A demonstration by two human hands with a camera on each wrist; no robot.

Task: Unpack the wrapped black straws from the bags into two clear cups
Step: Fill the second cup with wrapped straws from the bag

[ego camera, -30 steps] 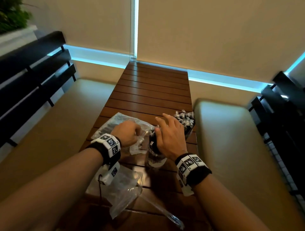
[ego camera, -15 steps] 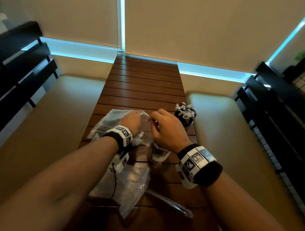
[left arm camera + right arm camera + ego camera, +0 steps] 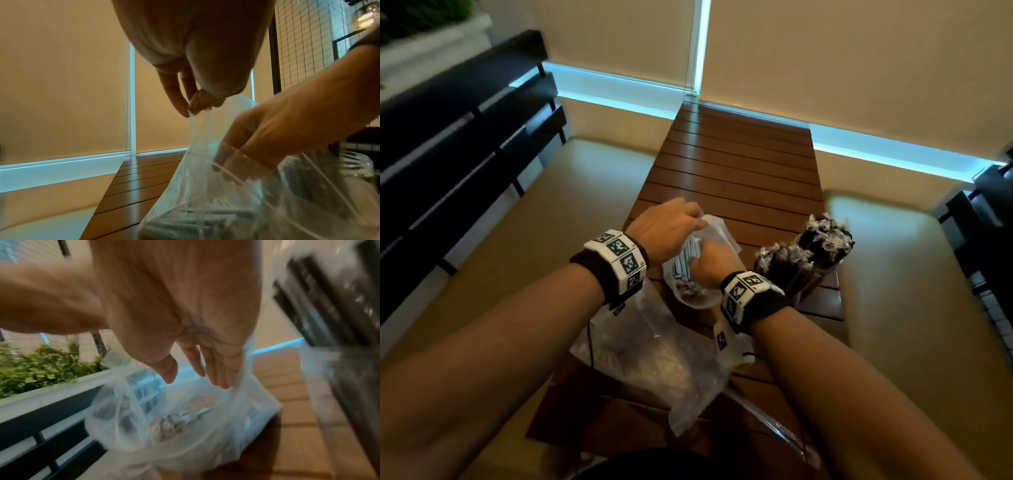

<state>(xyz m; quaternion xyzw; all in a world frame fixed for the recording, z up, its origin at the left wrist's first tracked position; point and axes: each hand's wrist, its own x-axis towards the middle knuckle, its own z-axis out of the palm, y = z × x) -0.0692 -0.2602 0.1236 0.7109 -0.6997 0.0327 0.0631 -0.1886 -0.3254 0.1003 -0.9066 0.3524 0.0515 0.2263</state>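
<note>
Fingers (image 3: 180, 104) pinch bag (image 3: 205, 178); head view hides them.

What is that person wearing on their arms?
Both forearms are bare, with no sleeves. Each wrist has a black band topped with white blocks printed with black square codes: left wristband, right wristband. A small white tagged piece hangs under the right one.

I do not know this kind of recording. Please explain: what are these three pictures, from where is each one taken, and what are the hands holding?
No machine here: a person works with bare hands, wearing cameras. One picture is from the head, looking down; the others are from each wrist. On the wooden table stand two cups filled with wrapped straws, and an emptied bag lies nearer. The left hand pinches the edge of a clear bag. The right hand reaches in, fingers straight, toward the straws.
</note>
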